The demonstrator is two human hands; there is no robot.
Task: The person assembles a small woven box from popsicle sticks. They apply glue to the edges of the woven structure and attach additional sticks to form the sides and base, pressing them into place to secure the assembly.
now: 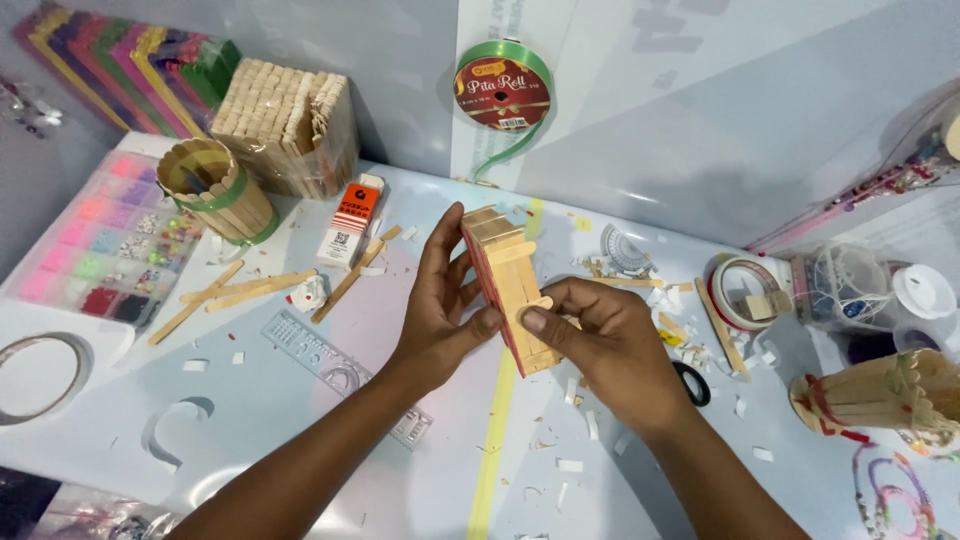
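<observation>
A flat panel of glued wooden craft sticks (508, 285) is held upright on its edge above the table centre, with a reddish face on its left side. My left hand (440, 305) grips it from the left, fingers spread along the red face and thumb under its lower part. My right hand (605, 335) holds the panel's right side, thumb pressing a crosswise stick near the lower end.
Loose craft sticks (245, 292), a clear ruler (325, 362), a small orange-and-white box (350, 222), a stick cup (215, 190), a stick stack (290, 125) and a bead organiser (105, 235) lie left. Green ribbon roll (503, 85) hangs behind. Tape roll (742, 290), containers and another stick craft (885, 390) sit right.
</observation>
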